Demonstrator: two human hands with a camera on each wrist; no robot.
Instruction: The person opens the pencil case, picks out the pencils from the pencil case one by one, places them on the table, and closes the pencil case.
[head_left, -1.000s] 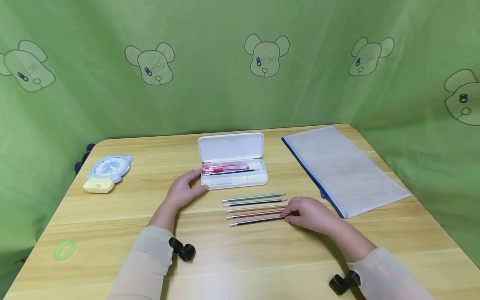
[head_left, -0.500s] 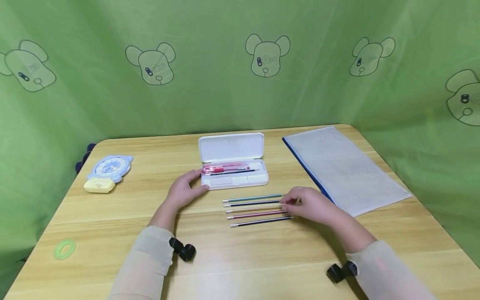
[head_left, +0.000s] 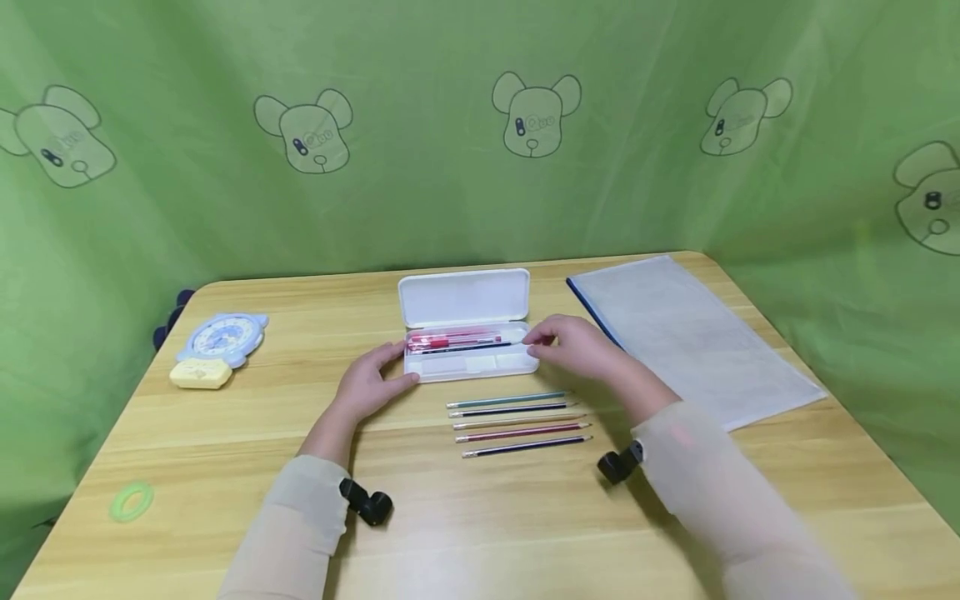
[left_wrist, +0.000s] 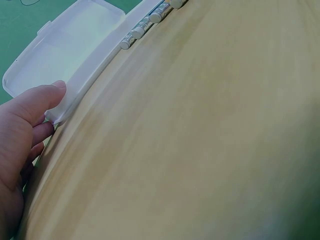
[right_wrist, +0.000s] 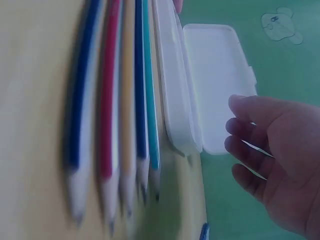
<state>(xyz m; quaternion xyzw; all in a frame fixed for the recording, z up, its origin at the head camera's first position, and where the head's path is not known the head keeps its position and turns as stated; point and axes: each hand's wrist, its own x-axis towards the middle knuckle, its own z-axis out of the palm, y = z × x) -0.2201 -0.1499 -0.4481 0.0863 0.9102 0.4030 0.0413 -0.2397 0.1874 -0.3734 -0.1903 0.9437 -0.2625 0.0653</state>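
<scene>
A white pencil case [head_left: 502, 367] lies with its lid [head_left: 465, 300] raised. Inside are red and pink pens [head_left: 442, 340] and a dark pencil [head_left: 480, 347]. My left hand [head_left: 367, 383] holds the case's left end; in the left wrist view its thumb [left_wrist: 47, 97] lies over the corner, other fingers behind. At the case's right end is my right hand [head_left: 573, 343], close to the dark pencil's tip. The right wrist view shows its fingers [right_wrist: 245, 145] loosely bent, nothing visible between them. Several pencils [head_left: 525, 432] lie in a row before the case, points rightward.
A translucent zip folder [head_left: 690, 333] with a blue edge lies at right, partly behind my right arm. At left are a blue clock-like disc [head_left: 225, 335], a yellow bar [head_left: 200, 373] and a green ring [head_left: 131, 502]. A green curtain [head_left: 420, 208] hangs behind the table [head_left: 480, 533].
My right hand has left the pointed ends of the row of pencils and moved up and left to the case's right end. My left hand stays at the case.
</scene>
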